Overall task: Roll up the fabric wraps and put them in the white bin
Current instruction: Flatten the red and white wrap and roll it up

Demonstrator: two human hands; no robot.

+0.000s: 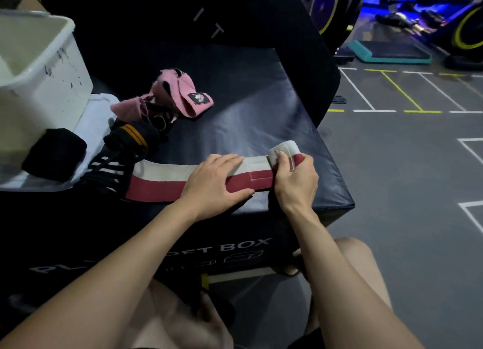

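Head view. A red-and-white wrap [167, 182] lies flat along the near edge of the dark padded worktop [261, 113], running left to right. Its right end is turned into a small roll [285, 151], near the worktop's right corner. The right hand [296, 179] closes over this roll, fingers curled around it and thumb on top. The left hand [217, 181] lies flat and spread on the unrolled strip just left of the roll, palm down, pressing the fabric against the worktop; it grips nothing.

The wrap's left end passes under a heap of black wraps [130, 142], one marked with orange stripes, another with white stripes. A pink wrap [180, 95] with a dark label lies loosely crumpled behind this heap, touching it. A black roll [56, 154] sits at the far left on a white towel [96, 116].

The white bin [39, 82] stands at the worktop's left rear, beside the towel and well apart from both hands; its visible interior shows no wraps, though part of it is out of frame.

The worktop's front face bears the lettering "BOX". The floor [405, 165] to the right is grey with white and yellow lines.
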